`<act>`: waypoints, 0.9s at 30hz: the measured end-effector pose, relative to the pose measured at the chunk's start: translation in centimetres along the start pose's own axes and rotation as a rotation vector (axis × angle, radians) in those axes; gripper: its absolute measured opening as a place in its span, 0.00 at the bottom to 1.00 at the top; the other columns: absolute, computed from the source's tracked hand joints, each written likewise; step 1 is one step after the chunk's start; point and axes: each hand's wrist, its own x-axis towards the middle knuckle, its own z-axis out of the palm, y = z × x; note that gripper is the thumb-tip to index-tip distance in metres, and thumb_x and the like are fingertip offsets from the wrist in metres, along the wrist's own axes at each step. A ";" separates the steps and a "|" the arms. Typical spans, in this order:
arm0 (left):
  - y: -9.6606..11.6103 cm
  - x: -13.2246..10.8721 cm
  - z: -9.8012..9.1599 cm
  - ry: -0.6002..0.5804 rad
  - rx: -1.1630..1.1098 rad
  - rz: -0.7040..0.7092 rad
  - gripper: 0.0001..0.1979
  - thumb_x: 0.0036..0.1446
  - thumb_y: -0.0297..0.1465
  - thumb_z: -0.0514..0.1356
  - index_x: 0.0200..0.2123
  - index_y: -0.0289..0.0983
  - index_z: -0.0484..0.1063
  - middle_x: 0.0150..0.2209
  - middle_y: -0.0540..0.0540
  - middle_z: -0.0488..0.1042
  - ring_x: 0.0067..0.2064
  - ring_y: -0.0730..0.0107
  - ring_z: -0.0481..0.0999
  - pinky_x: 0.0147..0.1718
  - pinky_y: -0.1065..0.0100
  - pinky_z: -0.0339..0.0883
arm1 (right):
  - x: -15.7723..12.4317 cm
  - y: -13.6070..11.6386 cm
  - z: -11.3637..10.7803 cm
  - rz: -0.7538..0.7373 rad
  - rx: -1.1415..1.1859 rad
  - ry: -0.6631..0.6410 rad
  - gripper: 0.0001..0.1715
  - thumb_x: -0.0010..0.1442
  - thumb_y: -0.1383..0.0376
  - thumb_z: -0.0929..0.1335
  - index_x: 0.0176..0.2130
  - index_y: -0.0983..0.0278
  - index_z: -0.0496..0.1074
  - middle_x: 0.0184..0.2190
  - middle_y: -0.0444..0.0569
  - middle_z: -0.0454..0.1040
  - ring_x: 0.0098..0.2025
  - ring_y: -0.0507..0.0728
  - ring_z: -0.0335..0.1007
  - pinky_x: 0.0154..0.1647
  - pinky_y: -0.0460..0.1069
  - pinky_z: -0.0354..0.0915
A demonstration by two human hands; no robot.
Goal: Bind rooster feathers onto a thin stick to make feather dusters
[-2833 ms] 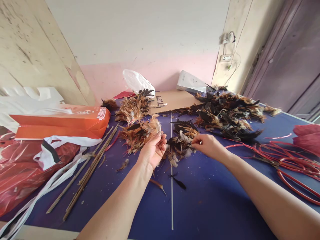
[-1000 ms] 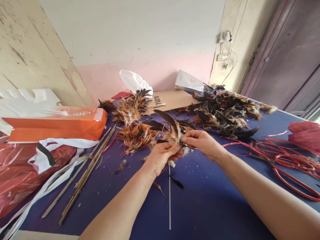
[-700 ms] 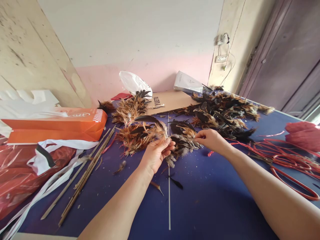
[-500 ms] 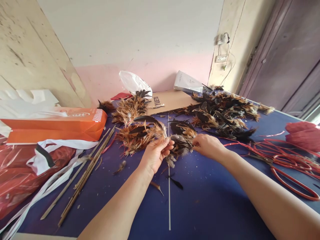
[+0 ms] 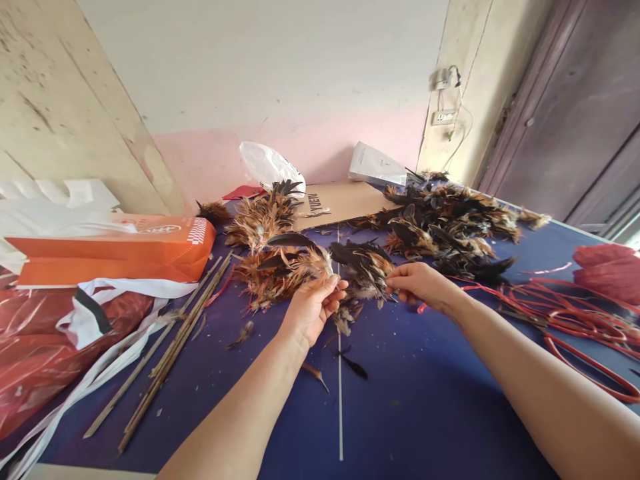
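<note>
My left hand is closed, thumb against fingers, on the base of a small feather bunch with light brown and black plumes. My right hand is pinched at the right edge of a grey and black feather pile; what lies between its fingertips is too small to make out. Left of my left hand is a brown feather bundle, partly behind the held feathers. Loose feathers, among them a black one, lie on the blue table nearer to me.
A large feather heap lies at the back right, beside cardboard. Red-handled scissors and red strips are on the right. Thin sticks, an orange bag and a red bag lie left.
My right hand has shifted slightly, its fingers now more extended at the pile's edge. Feathers in the middle pile have moved a little. My left hand keeps its hold.
</note>
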 end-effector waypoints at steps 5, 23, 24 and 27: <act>-0.2 0.1 -0.1 -0.005 -0.001 -0.024 0.07 0.43 0.28 0.64 0.30 0.33 0.73 0.31 0.43 0.76 0.27 0.77 0.73 0.21 0.80 0.64 | 0.0 -0.2 -0.1 0.130 0.487 -0.074 0.08 0.45 0.67 0.71 0.27 0.67 0.68 0.25 0.46 0.72 0.19 0.46 0.64 0.16 0.40 0.60; -1.1 -0.4 0.8 -0.095 -0.004 -0.081 0.09 0.39 0.27 0.67 0.28 0.30 0.73 0.23 0.48 0.73 0.24 0.78 0.72 0.21 0.80 0.64 | -2.6 -3.5 6.0 -0.126 0.323 0.044 0.09 0.44 0.63 0.69 0.24 0.67 0.68 0.14 0.39 0.62 0.16 0.45 0.53 0.16 0.42 0.51; -1.2 -0.4 0.9 -0.101 0.004 -0.068 0.10 0.39 0.27 0.67 0.28 0.30 0.73 0.23 0.47 0.73 0.24 0.78 0.72 0.21 0.79 0.64 | -2.7 -3.5 6.1 -0.127 0.323 0.045 0.08 0.44 0.64 0.69 0.24 0.67 0.68 0.15 0.39 0.63 0.17 0.45 0.54 0.16 0.42 0.52; -1.2 -0.4 1.0 -0.100 0.024 -0.036 0.10 0.39 0.28 0.67 0.27 0.30 0.72 0.22 0.47 0.72 0.23 0.78 0.71 0.21 0.79 0.64 | -2.8 -3.5 6.3 -0.123 0.315 0.053 0.08 0.44 0.64 0.69 0.25 0.67 0.68 0.16 0.41 0.65 0.18 0.46 0.57 0.17 0.42 0.54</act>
